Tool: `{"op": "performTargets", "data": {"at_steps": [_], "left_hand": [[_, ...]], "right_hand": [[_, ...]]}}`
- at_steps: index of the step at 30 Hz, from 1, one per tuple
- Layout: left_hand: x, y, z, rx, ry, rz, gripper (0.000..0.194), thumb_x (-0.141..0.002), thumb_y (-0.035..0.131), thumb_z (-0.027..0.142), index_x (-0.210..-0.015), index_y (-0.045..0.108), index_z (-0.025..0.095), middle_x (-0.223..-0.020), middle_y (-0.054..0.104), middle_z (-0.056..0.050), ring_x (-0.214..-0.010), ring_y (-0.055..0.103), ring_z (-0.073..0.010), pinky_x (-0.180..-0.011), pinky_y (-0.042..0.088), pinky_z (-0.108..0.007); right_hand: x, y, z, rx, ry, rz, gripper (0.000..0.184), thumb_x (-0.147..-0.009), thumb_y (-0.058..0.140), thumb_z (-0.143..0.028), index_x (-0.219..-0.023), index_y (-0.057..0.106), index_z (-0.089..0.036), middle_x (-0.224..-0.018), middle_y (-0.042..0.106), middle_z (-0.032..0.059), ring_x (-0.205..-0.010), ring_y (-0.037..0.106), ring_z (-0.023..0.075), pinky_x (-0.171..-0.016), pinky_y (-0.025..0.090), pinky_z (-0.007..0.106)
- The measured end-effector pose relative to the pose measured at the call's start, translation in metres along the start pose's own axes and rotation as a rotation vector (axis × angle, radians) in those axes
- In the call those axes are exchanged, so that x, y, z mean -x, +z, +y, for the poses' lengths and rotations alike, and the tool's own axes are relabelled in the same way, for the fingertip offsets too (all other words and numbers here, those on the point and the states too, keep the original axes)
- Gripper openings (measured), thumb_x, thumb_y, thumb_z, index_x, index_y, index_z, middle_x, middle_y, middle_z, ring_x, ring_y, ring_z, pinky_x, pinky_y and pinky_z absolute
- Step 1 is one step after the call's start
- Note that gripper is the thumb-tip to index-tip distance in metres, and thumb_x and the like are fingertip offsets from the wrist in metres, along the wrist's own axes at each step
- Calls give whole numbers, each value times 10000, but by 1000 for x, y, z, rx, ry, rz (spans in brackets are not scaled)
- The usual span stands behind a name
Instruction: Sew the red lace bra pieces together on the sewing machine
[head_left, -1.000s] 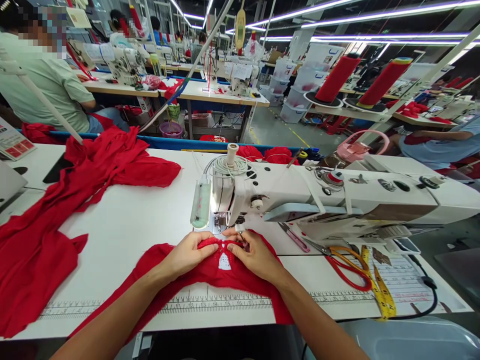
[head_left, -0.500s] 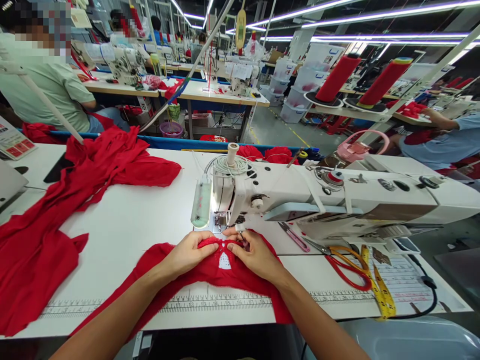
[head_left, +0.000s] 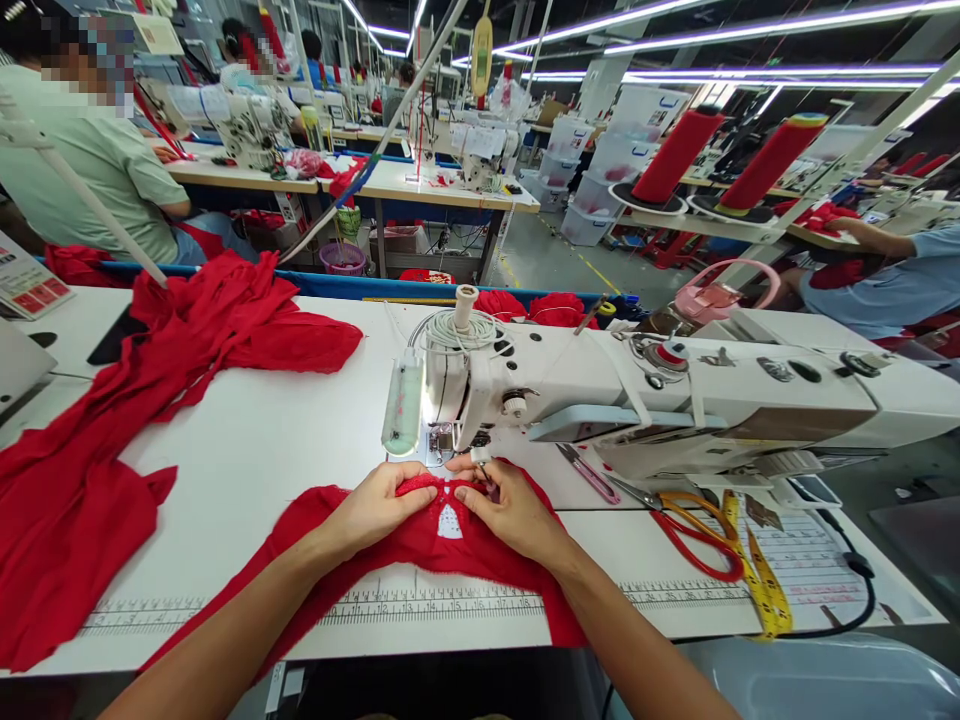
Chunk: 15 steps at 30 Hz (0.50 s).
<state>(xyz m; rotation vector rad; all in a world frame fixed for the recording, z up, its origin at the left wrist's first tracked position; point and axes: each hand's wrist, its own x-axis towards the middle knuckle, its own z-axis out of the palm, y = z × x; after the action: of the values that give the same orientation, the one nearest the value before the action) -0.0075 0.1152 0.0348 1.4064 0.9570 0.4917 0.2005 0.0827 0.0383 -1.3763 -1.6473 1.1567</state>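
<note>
Red fabric (head_left: 390, 550) with a lacy edge lies across the table in front of the sewing machine (head_left: 555, 370). My left hand (head_left: 379, 510) pinches its upper edge between thumb and fingers. Just to the right, my right hand (head_left: 514, 505) grips the same edge; something metallic, perhaps a small tool, shows by its fingers but is mostly hidden. Between the two thumbs is a small gap in the cloth, with a white patch (head_left: 450, 522) below it. Both hands are just short of the presser foot (head_left: 440, 440), and the cloth's edge is close in front of it.
A heap of red fabric (head_left: 172, 370) covers the table's left side. Right of my hands lie pink-handled snips (head_left: 592, 475), scissors (head_left: 694, 530), a yellow tape measure (head_left: 765, 585) and a written sheet (head_left: 814, 570). Co-workers sit beyond, at left and right.
My hands and the red fabric stay in the same place. A co-worker at the far right has shifted an arm slightly.
</note>
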Motion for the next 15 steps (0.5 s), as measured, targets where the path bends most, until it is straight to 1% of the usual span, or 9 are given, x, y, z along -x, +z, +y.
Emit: {"op": "performTargets", "data": {"at_steps": [6, 15], "left_hand": [[-1, 0, -1, 2, 12, 2, 309, -862, 627, 467, -832, 638, 160, -762, 600, -13, -709, 539, -169, -661, 438, -270], [-1, 0, -4, -3, 14, -8, 292, -891, 591, 446, -823, 606, 163, -755, 561, -4, -692, 499, -152, -647, 411, -261]], "right_hand": [[1, 0, 0, 1, -5, 5, 231, -879, 587, -279, -1097, 653, -238, -943, 714, 3, -885, 669, 171, -830, 522, 313], [-1, 0, 1, 6, -22, 8, 220, -876, 585, -274, -1082, 652, -236, -949, 718, 7, -890, 668, 173, -838, 520, 316]]}}
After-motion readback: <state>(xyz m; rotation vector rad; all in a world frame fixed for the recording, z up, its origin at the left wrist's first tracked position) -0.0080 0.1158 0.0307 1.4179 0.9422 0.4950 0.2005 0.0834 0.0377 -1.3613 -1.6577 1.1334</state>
